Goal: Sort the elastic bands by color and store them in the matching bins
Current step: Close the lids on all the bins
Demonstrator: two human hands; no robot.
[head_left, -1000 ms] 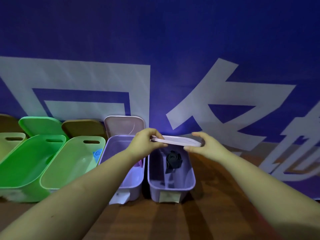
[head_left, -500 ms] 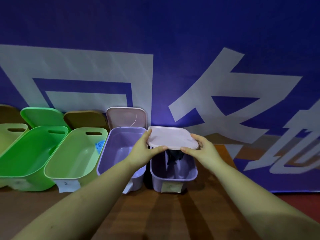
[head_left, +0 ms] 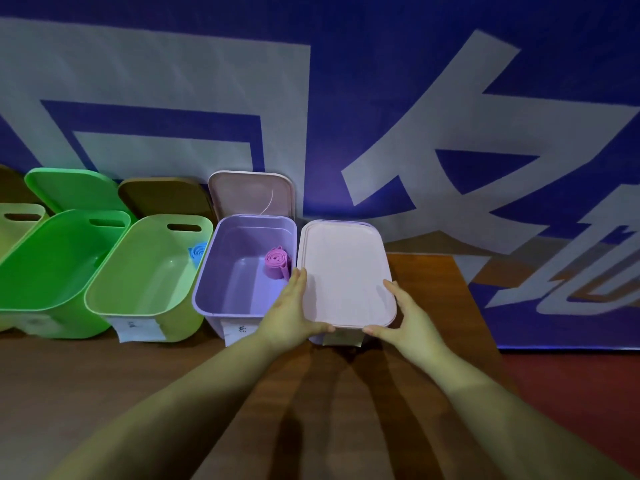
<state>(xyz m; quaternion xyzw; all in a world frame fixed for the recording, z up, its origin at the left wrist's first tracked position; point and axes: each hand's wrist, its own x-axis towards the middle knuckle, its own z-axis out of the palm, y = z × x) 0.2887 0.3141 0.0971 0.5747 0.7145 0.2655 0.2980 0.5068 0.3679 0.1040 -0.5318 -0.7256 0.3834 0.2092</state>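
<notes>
A pale pink lid (head_left: 346, 271) lies flat on the right-hand purple bin (head_left: 343, 339) and hides what is inside. My left hand (head_left: 287, 313) lies along the lid's near left corner, fingers straight and thumb at the front edge. On the near right corner my right hand (head_left: 412, 320) mirrors it. The open purple bin (head_left: 207, 271) to the left holds a rolled pink elastic band (head_left: 277, 263). A rolled blue band (head_left: 197, 252) sits in the light green bin (head_left: 145, 271).
A bright green bin (head_left: 52, 265) and a yellowish bin (head_left: 17, 220) stand further left. Pink (head_left: 251, 194), brown (head_left: 162, 197) and green (head_left: 72, 188) lids lean against the blue banner behind the bins. The wooden table (head_left: 173, 393) spreads in front of the row.
The pink lid, held tilted above the right purple bin before, now lies flat on it and covers the dark band. Both hands came down with it to its near corners.
</notes>
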